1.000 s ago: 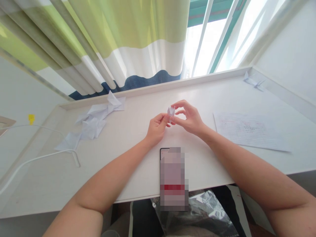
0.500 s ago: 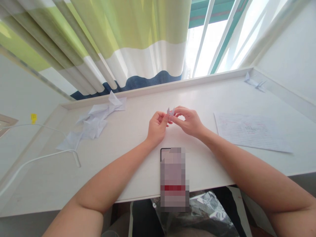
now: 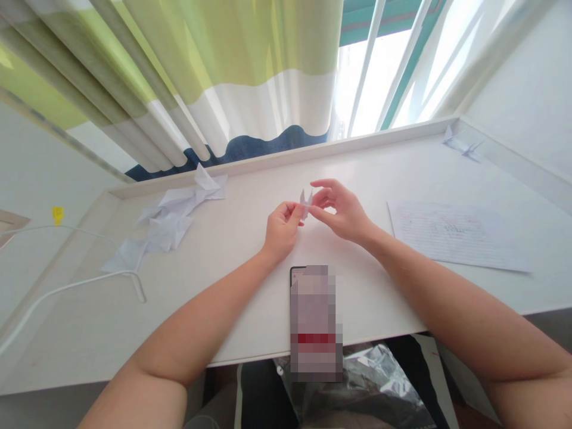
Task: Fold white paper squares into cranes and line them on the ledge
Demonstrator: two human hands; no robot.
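A small folded piece of white paper (image 3: 305, 201) with two upright points is held above the middle of the desk. My left hand (image 3: 283, 227) pinches it between thumb and fingers from the left. On the other side is my right hand (image 3: 342, 211), its fingers spread and its thumb tip close to or touching the paper's right edge; contact is hard to make out. Below both hands lies a phone (image 3: 313, 310) with a blurred screen, at the desk's front edge.
Several folded white papers (image 3: 172, 205) lie at the left of the desk (image 3: 241, 286), beside a white bent rod (image 3: 89, 280). A written sheet (image 3: 456, 238) is on the right, with small folded papers (image 3: 462, 146) in the far right corner. A curtain (image 3: 250, 71) hangs behind.
My right hand has loosened its pinch, its index finger lifting up and away from the paper. The folded paper has turned a little in my left hand, which keeps its grip.
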